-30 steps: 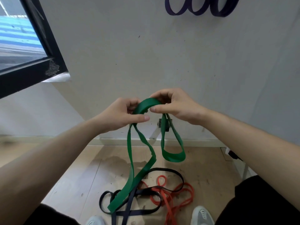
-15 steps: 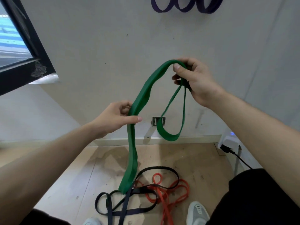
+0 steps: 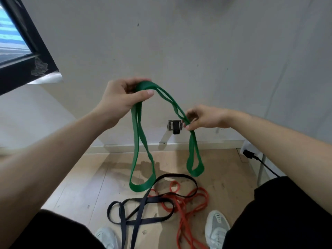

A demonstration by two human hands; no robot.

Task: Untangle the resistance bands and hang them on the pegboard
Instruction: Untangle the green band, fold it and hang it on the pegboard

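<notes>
The left hand (image 3: 124, 97) has risen, the right hand (image 3: 206, 117) dropped. Left grips the green resistance band (image 3: 140, 188) at its doubled top, up-left of the metal wall plate (image 3: 175, 125); right pinches strands beside the plate. Below it, dangling loops could re-snag the black band (image 3: 142, 209) and red band (image 3: 207, 198).

Green band (image 3: 137, 141), black band (image 3: 140, 209), red band (image 3: 190, 200)

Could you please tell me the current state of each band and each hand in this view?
green band: held up by both hands, draped in two hanging loops.
left hand: grips the band's top bend.
right hand: pinches the band's right-side strands.
black band: lying on the floor, tangled with the red one.
red band: lying on the floor, tangled.
</notes>
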